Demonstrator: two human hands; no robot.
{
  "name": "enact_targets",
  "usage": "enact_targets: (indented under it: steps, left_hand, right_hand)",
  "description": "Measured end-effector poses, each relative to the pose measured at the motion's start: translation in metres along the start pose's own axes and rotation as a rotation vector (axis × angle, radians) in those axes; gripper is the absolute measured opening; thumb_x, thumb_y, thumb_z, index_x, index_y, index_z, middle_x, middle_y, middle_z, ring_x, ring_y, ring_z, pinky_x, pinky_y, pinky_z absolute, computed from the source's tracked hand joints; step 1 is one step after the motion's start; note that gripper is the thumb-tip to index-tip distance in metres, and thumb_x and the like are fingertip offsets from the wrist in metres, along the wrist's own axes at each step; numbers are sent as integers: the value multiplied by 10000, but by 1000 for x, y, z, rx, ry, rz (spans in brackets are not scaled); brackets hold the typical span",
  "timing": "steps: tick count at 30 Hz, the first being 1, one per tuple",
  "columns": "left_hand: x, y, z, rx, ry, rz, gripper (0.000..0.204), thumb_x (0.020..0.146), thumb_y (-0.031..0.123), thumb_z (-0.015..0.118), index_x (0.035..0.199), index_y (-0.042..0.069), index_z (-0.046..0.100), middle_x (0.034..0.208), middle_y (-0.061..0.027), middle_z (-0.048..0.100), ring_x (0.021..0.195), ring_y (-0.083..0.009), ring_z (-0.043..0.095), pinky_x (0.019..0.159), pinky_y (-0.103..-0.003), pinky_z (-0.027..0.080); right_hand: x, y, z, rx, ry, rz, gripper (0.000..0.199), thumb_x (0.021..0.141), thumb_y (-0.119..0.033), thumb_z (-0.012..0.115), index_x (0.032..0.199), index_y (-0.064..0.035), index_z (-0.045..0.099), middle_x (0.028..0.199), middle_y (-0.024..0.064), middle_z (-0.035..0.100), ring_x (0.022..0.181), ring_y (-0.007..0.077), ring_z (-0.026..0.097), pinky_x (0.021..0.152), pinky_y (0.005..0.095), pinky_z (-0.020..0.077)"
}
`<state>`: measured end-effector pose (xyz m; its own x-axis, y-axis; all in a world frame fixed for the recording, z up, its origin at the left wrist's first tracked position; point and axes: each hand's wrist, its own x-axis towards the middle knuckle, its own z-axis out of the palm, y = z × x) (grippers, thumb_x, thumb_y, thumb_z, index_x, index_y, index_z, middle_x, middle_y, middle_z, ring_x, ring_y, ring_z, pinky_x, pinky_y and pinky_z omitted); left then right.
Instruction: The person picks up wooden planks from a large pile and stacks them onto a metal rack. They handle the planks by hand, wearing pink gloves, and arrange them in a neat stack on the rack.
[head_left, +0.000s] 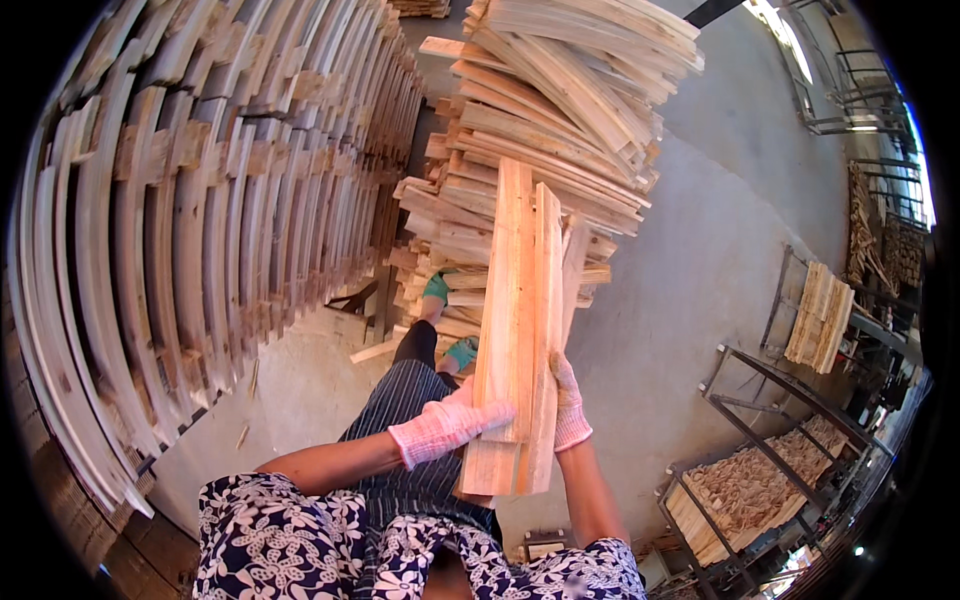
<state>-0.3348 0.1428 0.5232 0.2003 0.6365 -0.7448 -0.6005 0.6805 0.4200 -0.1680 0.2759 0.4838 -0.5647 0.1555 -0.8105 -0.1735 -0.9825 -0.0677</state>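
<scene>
A small bundle of wooden boards (510,310) is held lengthwise in front of my body, tilted up and away from me. My left hand (455,420), in a pinkish knitted glove, grips the bundle's left side near its lower end, thumb across the top board. On the right side my right hand (567,400), gloved alike, is closed round the edge; its fingers are partly hidden behind the wood. Just beyond the boards' far ends rises a loose pile of similar boards (560,110), several lying askew.
At the left stands a tall stack of boards (220,190) in layers. Metal-framed racks stand at the right, one with wood pieces (760,480) and another with upright boards (820,318). My feet in green shoes (462,352) are beside the pile on the concrete floor (690,270).
</scene>
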Motion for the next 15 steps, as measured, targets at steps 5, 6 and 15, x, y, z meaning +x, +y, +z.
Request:
enact_targets:
  steps: [5,6,15]
  left_hand:
    - [50,48,-28,-402,77,-29,729,919,333,798,1481,103,394,1427,-168,553,1178,-329,668,977,-535,587]
    - [92,40,-52,-355,97,-105,746,914,340,801,1473,78,383,1409,-192,561,1135,-340,682,966,-534,589]
    - [60,7,-63,28,272,78,963,863,540,790,1507,-34,360,1379,-220,580,1265,-299,602,1042,-407,524]
  right_hand:
    - [51,-20,4,-74,-43,82,741,985,-579,592,1518,-81,460,1428,180,601,1228,339,644,1008,501,571]
    - [73,-21,0,-126,22,62,733,989,-574,586,1516,-80,462,1419,178,607,1217,338,649,993,503,578]
    - [74,21,4,-87,-25,78,716,1027,-551,542,1541,-64,436,1446,178,585,1269,370,610,1045,479,543]
